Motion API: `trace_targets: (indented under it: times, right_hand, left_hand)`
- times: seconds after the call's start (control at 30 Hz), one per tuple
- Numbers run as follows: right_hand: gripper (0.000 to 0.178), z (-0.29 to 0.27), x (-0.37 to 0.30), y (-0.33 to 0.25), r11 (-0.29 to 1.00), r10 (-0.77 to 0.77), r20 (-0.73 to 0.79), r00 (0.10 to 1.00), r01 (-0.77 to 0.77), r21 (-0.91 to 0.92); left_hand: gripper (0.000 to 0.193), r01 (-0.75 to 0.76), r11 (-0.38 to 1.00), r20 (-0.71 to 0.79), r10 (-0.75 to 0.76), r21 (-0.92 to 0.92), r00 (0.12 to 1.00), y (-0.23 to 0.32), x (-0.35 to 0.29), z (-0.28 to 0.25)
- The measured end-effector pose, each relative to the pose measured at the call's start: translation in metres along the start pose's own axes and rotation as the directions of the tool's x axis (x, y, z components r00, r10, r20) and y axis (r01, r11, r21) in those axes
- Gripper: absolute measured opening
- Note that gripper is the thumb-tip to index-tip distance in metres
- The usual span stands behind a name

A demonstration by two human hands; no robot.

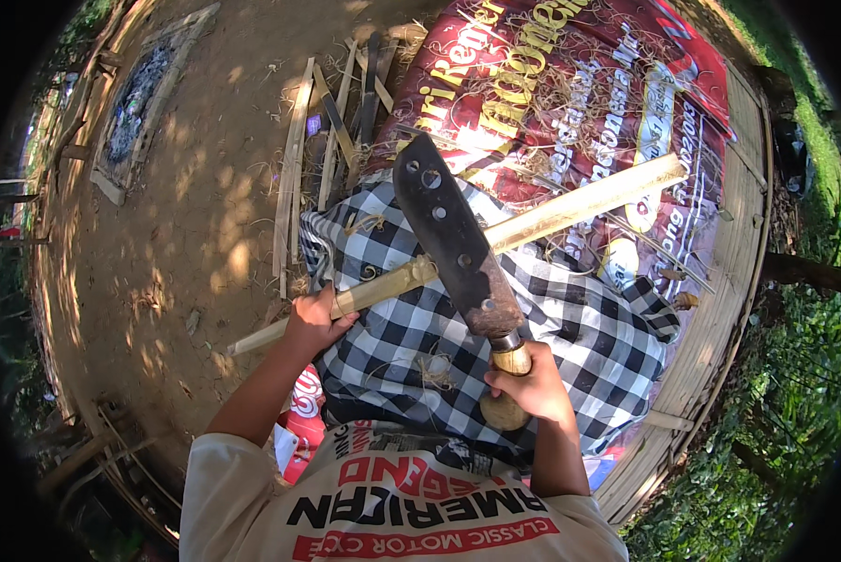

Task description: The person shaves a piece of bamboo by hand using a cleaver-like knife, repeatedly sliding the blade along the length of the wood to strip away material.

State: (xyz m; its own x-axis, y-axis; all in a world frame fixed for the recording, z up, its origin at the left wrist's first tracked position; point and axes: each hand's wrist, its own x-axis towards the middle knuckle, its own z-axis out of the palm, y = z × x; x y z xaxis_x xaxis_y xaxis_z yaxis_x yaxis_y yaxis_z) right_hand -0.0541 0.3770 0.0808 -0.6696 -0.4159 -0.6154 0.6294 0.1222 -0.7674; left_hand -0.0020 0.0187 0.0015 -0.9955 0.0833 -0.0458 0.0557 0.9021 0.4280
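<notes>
My left hand (pixel 315 323) is closed around a pale bamboo strip (pixel 584 204), near its lower left end. The strip slants up to the right across my lap, over a black-and-white checked cloth (pixel 373 351). In my right hand (pixel 533 382) is the wooden handle of a large machete (pixel 448 239), its fingers wrapped round it. The broad dark blade, pierced with several round holes, points up and to the left. It crosses over the bamboo strip and hides part of it; whether the two touch, I cannot tell.
Several bamboo strips (pixel 294 169) and a dark flat bar (pixel 371 89) lie on the dirt ground ahead. Thin curled shavings (pixel 570 112) litter a red printed banner (pixel 439 66). A slatted bamboo platform (pixel 720 318) edges the right side. A framed ash pit (pixel 139 98) is far left.
</notes>
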Motion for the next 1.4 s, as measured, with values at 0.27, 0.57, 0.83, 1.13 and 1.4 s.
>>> trace_targets:
  times: [0.27, 0.57, 0.83, 1.13, 1.4]
  right_hand:
    - [0.011, -0.011, -0.003, -0.009, 0.989, -0.148, -0.29, 0.946, 0.148, -0.023]
    - [0.014, -0.015, -0.014, -0.009, 0.967, -0.201, -0.191, 0.961, 0.226, 0.116]
    - [0.014, -0.003, -0.011, 0.003, 0.991, -0.134, -0.122, 0.983, 0.134, -0.006]
    - [0.012, -0.002, -0.017, -0.018, 0.987, -0.158, -0.194, 0.968, 0.16, -0.004]
    - [0.013, 0.003, -0.01, -0.001, 0.98, -0.146, -0.191, 0.971, 0.167, 0.104]
  left_hand:
    - [0.061, 0.08, 0.997, -0.005, -0.08, 0.004, 0.997, 0.007, -0.005, 0.002]
    - [0.056, 0.122, 0.992, -0.008, -0.122, 0.006, 0.992, 0.009, -0.004, 0.001]
    - [0.047, 0.132, 0.991, -0.048, -0.13, 0.028, 0.99, 0.01, 0.0, 0.005]
    - [0.045, 0.115, 0.993, -0.057, -0.116, -0.017, 0.992, 0.009, -0.004, 0.004]
    - [0.054, 0.104, 0.994, -0.044, -0.103, 0.03, 0.994, 0.005, -0.005, 0.003]
